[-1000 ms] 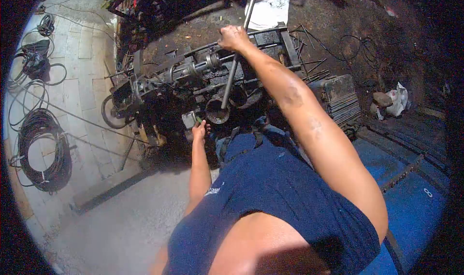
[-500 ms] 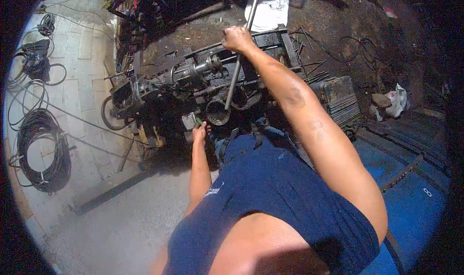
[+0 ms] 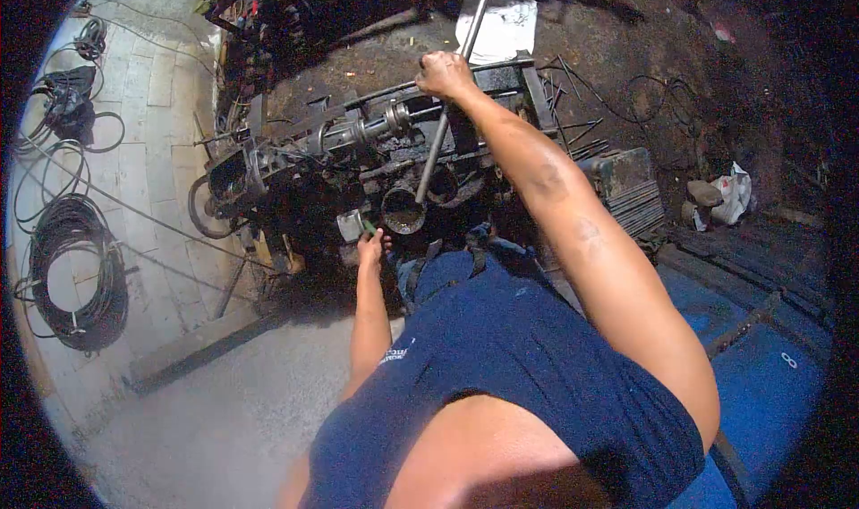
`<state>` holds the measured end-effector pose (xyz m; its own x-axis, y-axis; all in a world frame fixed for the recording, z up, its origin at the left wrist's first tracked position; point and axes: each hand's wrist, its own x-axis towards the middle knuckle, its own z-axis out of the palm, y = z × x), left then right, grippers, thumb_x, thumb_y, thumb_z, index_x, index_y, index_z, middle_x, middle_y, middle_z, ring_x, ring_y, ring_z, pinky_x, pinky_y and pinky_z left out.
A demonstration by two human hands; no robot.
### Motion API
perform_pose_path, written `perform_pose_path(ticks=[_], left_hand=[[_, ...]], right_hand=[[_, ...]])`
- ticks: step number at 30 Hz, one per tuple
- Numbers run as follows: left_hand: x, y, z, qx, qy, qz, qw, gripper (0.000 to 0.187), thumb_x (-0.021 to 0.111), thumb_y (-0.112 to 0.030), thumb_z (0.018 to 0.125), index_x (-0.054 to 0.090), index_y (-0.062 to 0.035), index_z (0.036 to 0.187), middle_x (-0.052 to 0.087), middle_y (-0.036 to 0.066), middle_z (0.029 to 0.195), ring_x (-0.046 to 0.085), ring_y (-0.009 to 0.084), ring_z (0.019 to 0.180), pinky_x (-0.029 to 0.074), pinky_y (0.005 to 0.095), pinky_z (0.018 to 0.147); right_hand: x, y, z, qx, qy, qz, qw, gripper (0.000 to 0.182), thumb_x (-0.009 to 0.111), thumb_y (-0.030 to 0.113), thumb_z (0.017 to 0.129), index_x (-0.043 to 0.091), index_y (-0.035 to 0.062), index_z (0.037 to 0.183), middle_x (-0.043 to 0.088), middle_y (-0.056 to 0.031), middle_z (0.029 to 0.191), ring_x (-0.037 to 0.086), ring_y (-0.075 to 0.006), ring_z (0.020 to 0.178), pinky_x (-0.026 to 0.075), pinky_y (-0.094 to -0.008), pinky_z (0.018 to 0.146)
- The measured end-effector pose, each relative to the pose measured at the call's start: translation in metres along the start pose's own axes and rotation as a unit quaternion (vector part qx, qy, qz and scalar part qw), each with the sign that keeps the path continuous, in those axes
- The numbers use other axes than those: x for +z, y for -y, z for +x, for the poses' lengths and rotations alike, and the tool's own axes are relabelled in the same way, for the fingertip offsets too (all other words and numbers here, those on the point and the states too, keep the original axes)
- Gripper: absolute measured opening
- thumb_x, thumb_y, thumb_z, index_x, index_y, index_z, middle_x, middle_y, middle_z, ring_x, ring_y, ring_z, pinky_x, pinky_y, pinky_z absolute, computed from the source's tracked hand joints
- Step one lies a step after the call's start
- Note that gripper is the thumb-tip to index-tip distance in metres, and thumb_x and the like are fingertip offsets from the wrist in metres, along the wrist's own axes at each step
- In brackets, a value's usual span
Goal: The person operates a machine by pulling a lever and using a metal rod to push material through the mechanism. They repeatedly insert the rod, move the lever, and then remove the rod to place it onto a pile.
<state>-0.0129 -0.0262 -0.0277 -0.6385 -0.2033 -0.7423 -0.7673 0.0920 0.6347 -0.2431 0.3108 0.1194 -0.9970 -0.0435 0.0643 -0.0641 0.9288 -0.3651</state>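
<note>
My right hand [image 3: 445,75] is closed around a long metal bar [image 3: 432,156], which slants across the machine. The bar's upper end rises past the fist, and its lower end reaches the rim of a round metal cup [image 3: 403,212] on the machine's near side. My left hand [image 3: 371,248] is low at the near edge, its fingers closed on a small green handle [image 3: 369,228] beside a pale metal box [image 3: 351,226]. A dark, greasy machine [image 3: 358,133] with a shiny shaft lies between and beyond both hands.
A coil of black cable [image 3: 112,276] lies on the tiled floor at left. White sheets [image 3: 506,30] lie beyond the machine. Stacked metal rods [image 3: 637,203] and a white bag [image 3: 735,196] are at right. A blue surface [image 3: 761,402] is at lower right.
The scene has shifted slightly down in view. Both hands keep their places on the bar and the green handle, with little other visible movement.
</note>
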Motion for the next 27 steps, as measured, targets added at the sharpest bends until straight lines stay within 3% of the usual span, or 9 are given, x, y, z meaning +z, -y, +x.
perform_pose_path(ticks=[6, 17, 27], left_hand=[[0.006, -0.024, -0.020, -0.003, -0.020, 0.042, 0.999, 0.038, 0.059, -0.020, 0.083, 0.046, -0.0035, 0.114, 0.062, 0.009, 0.071, 0.057, 0.0151, 0.053, 0.044, 0.0287, 0.046], [0.010, -0.033, -0.033, 0.010, -0.036, 0.032, 0.999, 0.027, 0.059, -0.020, 0.083, 0.050, -0.0044, 0.103, 0.061, 0.008, 0.071, 0.055, 0.0145, 0.052, 0.042, 0.0282, 0.045], [0.002, -0.006, -0.004, -0.007, -0.002, -0.015, 1.000, 0.027, 0.058, -0.021, 0.084, 0.049, -0.0051, 0.103, 0.061, 0.007, 0.072, 0.056, 0.0137, 0.053, 0.042, 0.0267, 0.046]], right_hand=[[0.001, 0.002, 0.001, -0.003, -0.023, -0.001, 1.000, 0.030, 0.058, 0.030, 0.066, 0.063, 0.0031, 0.079, 0.063, -0.0191, 0.084, 0.061, -0.0334, 0.083, 0.048, -0.0413, 0.075], [-0.005, 0.004, -0.001, 0.008, -0.019, 0.006, 1.000, 0.028, 0.059, 0.030, 0.068, 0.063, 0.0040, 0.077, 0.063, -0.0184, 0.083, 0.061, -0.0327, 0.082, 0.048, -0.0414, 0.075], [0.005, -0.003, 0.004, 0.004, -0.037, 0.006, 0.999, 0.029, 0.060, 0.031, 0.067, 0.063, 0.0048, 0.079, 0.063, -0.0175, 0.085, 0.061, -0.0311, 0.083, 0.048, -0.0403, 0.074]])
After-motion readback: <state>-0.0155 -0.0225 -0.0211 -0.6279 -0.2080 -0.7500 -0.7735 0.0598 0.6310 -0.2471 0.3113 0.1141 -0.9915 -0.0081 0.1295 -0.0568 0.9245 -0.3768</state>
